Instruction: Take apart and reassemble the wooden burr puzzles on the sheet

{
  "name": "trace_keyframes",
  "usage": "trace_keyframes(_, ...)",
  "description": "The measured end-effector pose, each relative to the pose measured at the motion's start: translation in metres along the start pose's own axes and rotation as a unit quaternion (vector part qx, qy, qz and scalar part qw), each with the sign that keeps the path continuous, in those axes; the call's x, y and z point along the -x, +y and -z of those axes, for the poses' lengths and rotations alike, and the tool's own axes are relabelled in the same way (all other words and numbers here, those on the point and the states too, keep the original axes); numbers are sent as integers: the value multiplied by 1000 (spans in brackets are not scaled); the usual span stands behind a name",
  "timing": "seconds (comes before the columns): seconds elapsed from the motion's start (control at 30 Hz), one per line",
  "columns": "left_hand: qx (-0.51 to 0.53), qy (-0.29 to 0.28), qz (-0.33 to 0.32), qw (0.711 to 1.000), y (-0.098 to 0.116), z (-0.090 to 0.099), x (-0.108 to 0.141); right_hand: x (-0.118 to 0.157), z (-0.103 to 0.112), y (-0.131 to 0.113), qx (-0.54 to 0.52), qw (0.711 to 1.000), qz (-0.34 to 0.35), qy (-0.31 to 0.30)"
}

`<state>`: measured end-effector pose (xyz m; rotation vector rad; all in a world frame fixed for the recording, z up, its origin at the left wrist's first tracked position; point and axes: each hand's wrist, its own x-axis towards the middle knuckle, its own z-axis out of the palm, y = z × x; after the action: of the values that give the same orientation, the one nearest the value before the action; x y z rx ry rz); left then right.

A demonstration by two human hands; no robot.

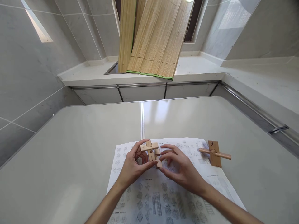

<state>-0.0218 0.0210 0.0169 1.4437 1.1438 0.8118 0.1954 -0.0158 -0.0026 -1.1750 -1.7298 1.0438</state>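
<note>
An interlocking wooden burr puzzle (151,156), made of several notched light-wood blocks, is held just above a printed sheet. My left hand (133,163) grips it from the left, with the thumb along its lower front and the fingers curled behind. On the right side, my right hand (178,165) has its thumb against the lower block and its fingertips at the puzzle's upper right edge. Between the fingers, parts of the blocks are hidden. Underneath lies the instruction sheet (144,199), covered with small grey drawings of puzzle shapes.
Right of my hands, a flat wooden piece (214,160) marked with a dark figure has a wooden rod (223,155) across it, partly on the sheet. The pale table (70,149) has a seam down its middle. Behind it, a bamboo blind (156,43) hangs over a white ledge (198,67).
</note>
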Motion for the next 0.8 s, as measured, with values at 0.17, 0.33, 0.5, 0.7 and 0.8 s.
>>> trace_keyframes(0.17, 21, -26, -13, 999, -1, -2, 2, -4, 12, -1, -273, 953, -111, -67)
trace_keyframes(0.33, 16, -51, -27, 998, -1, -3, 5, -5, 13, 9, -364, 918, -143, -71)
trace_keyframes(0.5, 22, -59, -23, 998, -4, -3, 6, -5, 11, 17, -383, 906, -158, -89)
trace_keyframes(0.7, 18, -56, -29, 998, -3, -3, 6, -3, 14, 13, -380, 903, -161, -118)
trace_keyframes(0.8, 12, -52, -40, 998, -1, -4, 6, -2, 14, 12, -377, 900, -169, -139)
